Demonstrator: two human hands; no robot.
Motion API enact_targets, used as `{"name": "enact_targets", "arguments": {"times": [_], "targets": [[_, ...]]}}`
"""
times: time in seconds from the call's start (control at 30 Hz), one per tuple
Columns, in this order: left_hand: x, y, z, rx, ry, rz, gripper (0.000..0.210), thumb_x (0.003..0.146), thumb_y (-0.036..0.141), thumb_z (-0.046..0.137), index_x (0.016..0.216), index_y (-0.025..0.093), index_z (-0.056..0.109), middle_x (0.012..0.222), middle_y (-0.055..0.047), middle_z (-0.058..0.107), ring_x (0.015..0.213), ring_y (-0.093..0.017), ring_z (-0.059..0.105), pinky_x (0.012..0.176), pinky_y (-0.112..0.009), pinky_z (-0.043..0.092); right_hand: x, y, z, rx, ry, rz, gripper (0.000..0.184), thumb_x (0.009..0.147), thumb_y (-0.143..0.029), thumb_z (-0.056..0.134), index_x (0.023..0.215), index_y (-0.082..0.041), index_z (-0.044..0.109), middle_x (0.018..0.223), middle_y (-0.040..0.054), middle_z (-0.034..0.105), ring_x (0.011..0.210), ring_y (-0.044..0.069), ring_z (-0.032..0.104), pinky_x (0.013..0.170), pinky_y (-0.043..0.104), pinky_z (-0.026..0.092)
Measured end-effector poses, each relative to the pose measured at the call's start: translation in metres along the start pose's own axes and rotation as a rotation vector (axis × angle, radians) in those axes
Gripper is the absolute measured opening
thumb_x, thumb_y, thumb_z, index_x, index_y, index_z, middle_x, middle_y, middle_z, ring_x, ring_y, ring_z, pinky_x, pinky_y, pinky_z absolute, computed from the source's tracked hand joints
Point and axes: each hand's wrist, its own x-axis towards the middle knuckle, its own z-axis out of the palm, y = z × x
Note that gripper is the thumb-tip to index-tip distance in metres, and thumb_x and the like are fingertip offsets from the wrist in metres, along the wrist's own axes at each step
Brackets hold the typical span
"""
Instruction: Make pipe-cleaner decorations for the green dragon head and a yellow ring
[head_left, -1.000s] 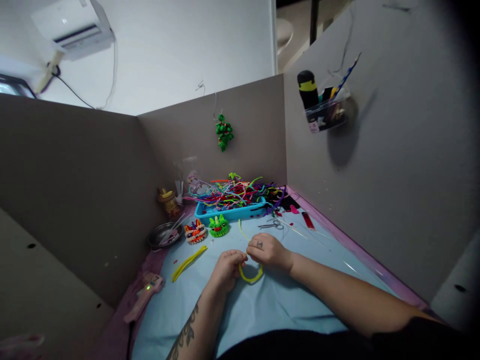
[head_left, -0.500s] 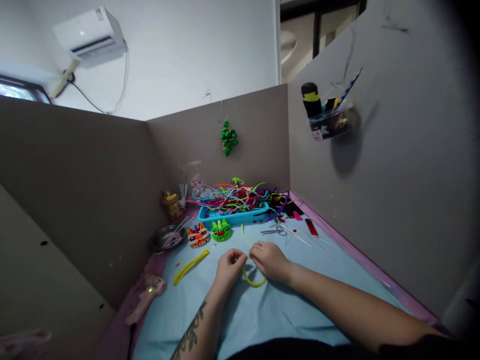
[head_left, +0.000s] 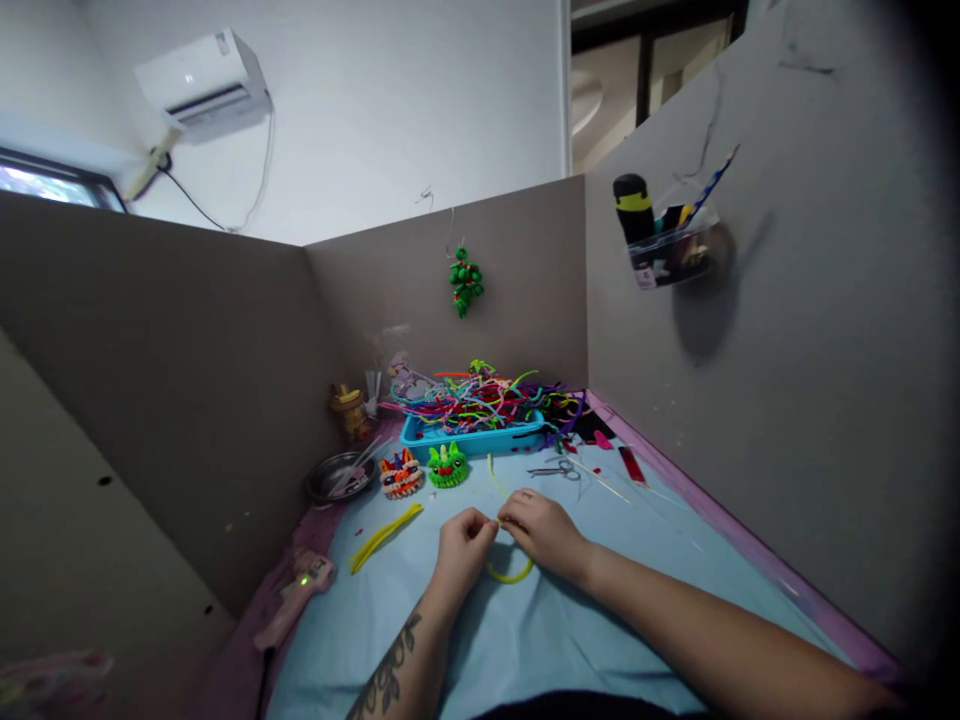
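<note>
A yellow-green pipe cleaner (head_left: 511,577) is bent into a loop that hangs below my hands, over the blue cloth. One thin end of it reaches out past my fingers toward the back. My left hand (head_left: 466,545) pinches it on the left side of the loop. Close against it, my right hand (head_left: 544,532) grips the same strand with bent fingers. The fingertips nearly meet, and the spot between them is partly hidden. To the left lies a bundle of yellow pipe cleaners (head_left: 385,538). Beyond the hands sit a green animal-head figure (head_left: 448,466) and an orange-and-cream one (head_left: 401,474).
A blue tray (head_left: 472,441) heaped with coloured pipe cleaners stands at the back. Scissors (head_left: 559,470) lie right of centre, near a red strip (head_left: 632,465). At left are a metal bowl (head_left: 340,478) and a pink glue gun (head_left: 295,600). Grey panels (head_left: 450,330) enclose the table.
The whole view has shifted slightly, moving the scene right and down. My hands stay together on the pipe cleaner, and its loop shows a little less between them.
</note>
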Motion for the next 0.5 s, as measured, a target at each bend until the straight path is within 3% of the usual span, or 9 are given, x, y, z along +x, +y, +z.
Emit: {"name": "enact_targets", "arguments": {"times": [0.5], "targets": [[0.0004, -0.0001, 0.0024, -0.015, -0.065, -0.046, 0.02, 0.067, 0.029, 0.053, 0.053, 0.015, 0.048, 0.049, 0.004, 0.04, 0.051, -0.009, 0.035, 0.05, -0.022, 0.027, 0.0009, -0.0026, 0.0009, -0.129, -0.064, -0.058, 0.011, 0.078, -0.015, 0.051, 0.069, -0.018, 0.057, 0.073, 0.0023, 0.058, 0.072, 0.015, 0.053, 0.065, 0.025, 0.038]]}}
